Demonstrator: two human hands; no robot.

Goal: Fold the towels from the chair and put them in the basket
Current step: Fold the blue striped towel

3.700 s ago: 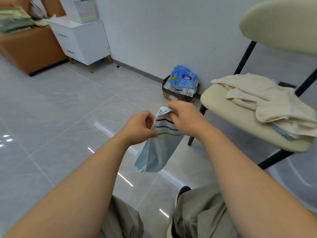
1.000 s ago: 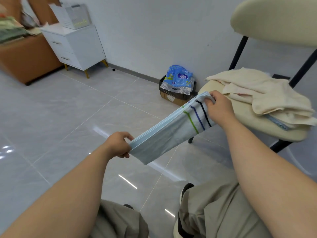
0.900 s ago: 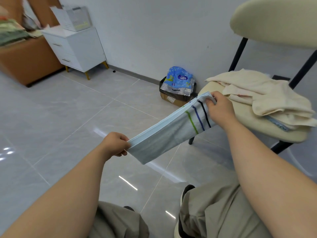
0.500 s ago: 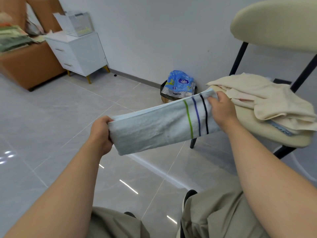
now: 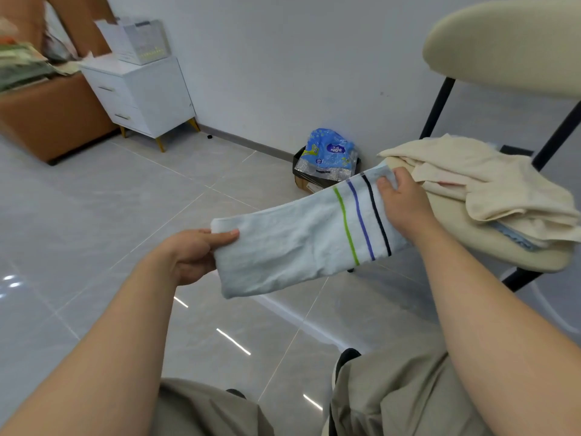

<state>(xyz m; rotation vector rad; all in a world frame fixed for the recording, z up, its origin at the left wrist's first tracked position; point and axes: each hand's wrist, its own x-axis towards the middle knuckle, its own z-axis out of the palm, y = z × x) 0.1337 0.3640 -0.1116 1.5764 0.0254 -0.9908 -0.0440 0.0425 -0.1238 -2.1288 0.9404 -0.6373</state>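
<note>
**Left hand (image 5: 191, 256) and right hand (image 5: 405, 206) hold a striped towel (image 5: 298, 243) by its two ends**

Left hand pinches the near end of the towel, the thumb lying flat on top and the fingers tucked underneath. Right hand grips the far end, its fingers curled over the upper corner just past the stripes. Between them the towel stretches out as a long, narrow folded band, slanting up from left to right, in the air above the floor (image 5: 94, 215). It is pale blue-white, with a green, a blue and a dark stripe running across it near the right hand.

The right end of the towel sits just in front of the chair (image 5: 471, 240), close to the seat's front edge. A loose heap of cream towels (image 5: 490, 180) lies on the seat, and a strip of blue cloth (image 5: 515, 240) shows beneath the heap at its near side. The chair's cream backrest stands above on dark legs.

Below the arms are the person's khaki trousers (image 5: 393, 394) and the tip of a dark shoe (image 5: 345, 357).

Against the wall beyond the towel stands a small box holding a blue plastic packet (image 5: 330, 152). Farther left stands a white cabinet (image 5: 147, 96) with a pale box (image 5: 141, 39) on top, next to a brown sofa (image 5: 53, 121).
</note>
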